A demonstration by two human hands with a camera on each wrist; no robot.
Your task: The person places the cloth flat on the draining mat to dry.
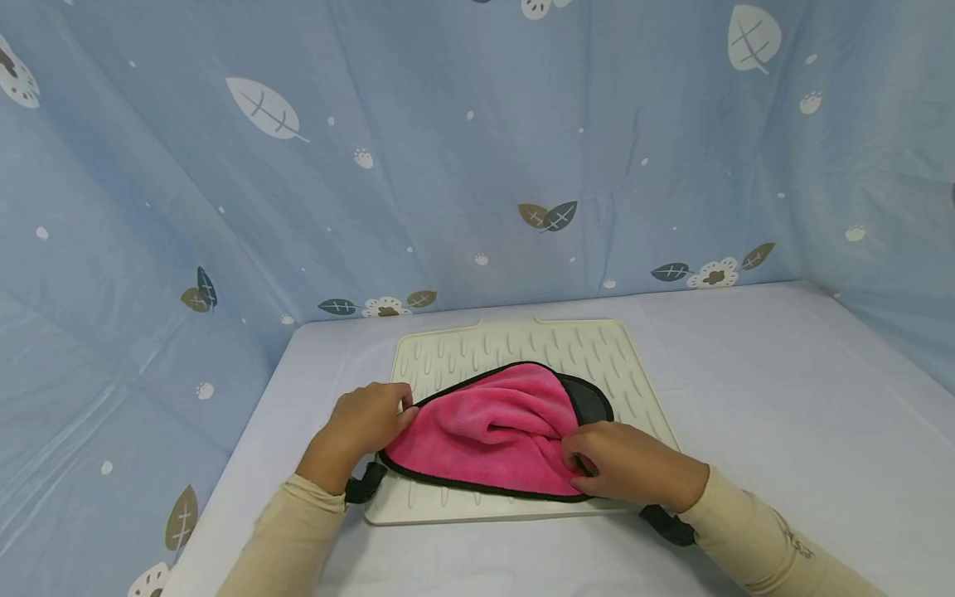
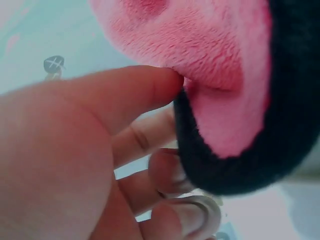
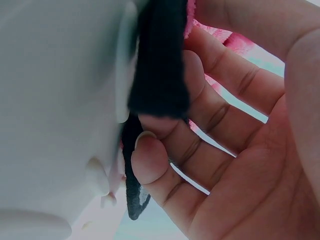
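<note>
One pink cloth (image 1: 462,456)'s laid kinda rumpled on the cream mat (image 1: 597,348), long way left-to-right | left end's pinched by left hand (image 1: 367,424), right end by right hand (image 1: 634,464) | held between both, neither's nearer tbh

A curtained booth: blue leaf-print cloth (image 1: 448,166) hangs around 3 sides of the white-covered table (image 1: 768,398)
</note>
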